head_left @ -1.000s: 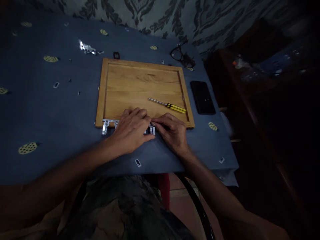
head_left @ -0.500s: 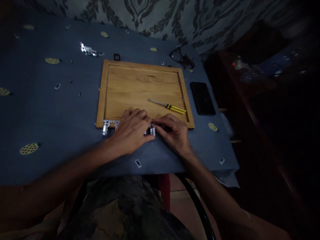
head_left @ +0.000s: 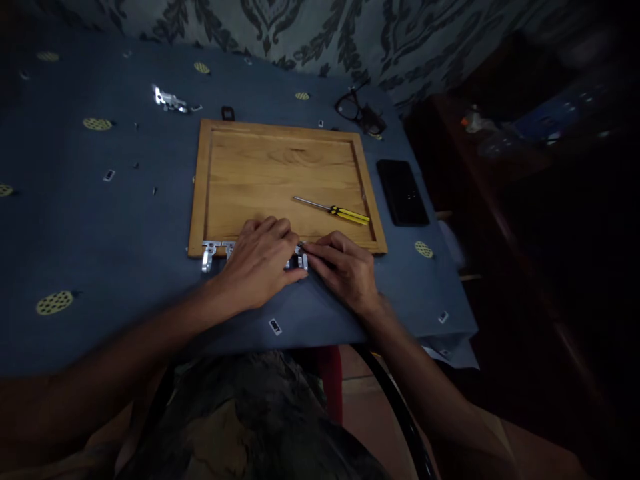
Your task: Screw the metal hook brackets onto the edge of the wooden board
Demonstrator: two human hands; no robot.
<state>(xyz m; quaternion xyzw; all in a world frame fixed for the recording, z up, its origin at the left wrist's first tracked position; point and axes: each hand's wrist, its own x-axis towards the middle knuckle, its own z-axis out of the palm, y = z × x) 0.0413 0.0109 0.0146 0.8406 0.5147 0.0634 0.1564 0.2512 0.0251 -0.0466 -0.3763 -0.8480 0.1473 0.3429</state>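
A wooden framed panel [head_left: 280,180] lies flat on the table. Along its near edge sit silver metal hinges: one hinge [head_left: 209,255] shows at the left corner, and another hinge [head_left: 303,260] pokes out between my hands. My left hand [head_left: 263,263] lies over this edge, its fingers bent on the frame and its thumb against the right-hand hinge, covering much of the metal. My right hand [head_left: 345,270] is closed, thumb and fingertips pinched at that hinge; whatever is in the pinch is too small to name. A yellow-and-black screwdriver [head_left: 345,213] rests on the panel.
Another silver hinge [head_left: 170,100] lies at the back left, with small screws [head_left: 155,191] on the blue tablecloth [head_left: 125,253]. Glasses [head_left: 360,113] and a black phone-like slab [head_left: 403,193] are to the panel's right. A patterned wall [head_left: 275,27] stands behind.
The whole scene has shifted slightly left as the camera moved. Both hands stay at the same hinge, with hardly any visible change in their grip.
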